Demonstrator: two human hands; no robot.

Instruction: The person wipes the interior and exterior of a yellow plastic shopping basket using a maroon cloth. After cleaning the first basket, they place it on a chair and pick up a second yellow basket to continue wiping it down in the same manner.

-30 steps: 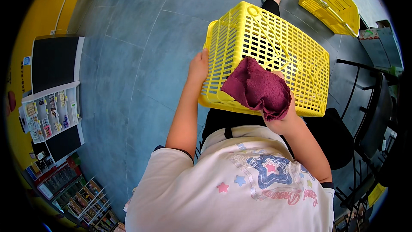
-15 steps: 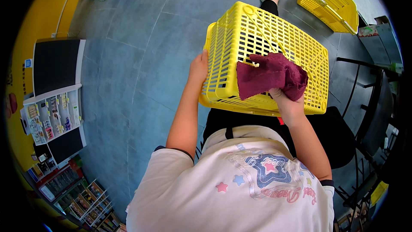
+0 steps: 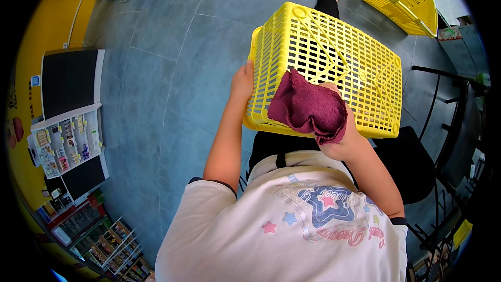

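Note:
A yellow plastic shopping basket (image 3: 360,65) rests tilted over my lap, its slotted underside facing up. My left hand (image 3: 242,81) is closed around the rim at its left side, with the fingertips hidden behind the plastic. In my right hand (image 3: 342,143) is a dark maroon cloth (image 3: 313,107), bunched and draped over the near edge of the basket's bottom. The cloth covers most of the right fingers; the thumb side and wrist show below and beside it.
A second yellow basket (image 3: 399,2) stands on the grey tiled floor (image 3: 172,36) at the far right. A black chair (image 3: 454,125) is close on my right. Along the left wall are a white display rack (image 3: 68,143) and shelves of small goods (image 3: 115,245).
My right hand has moved left and nearer to me with the maroon cloth, from the middle of the basket's bottom to its near left edge. The left hand keeps its grip.

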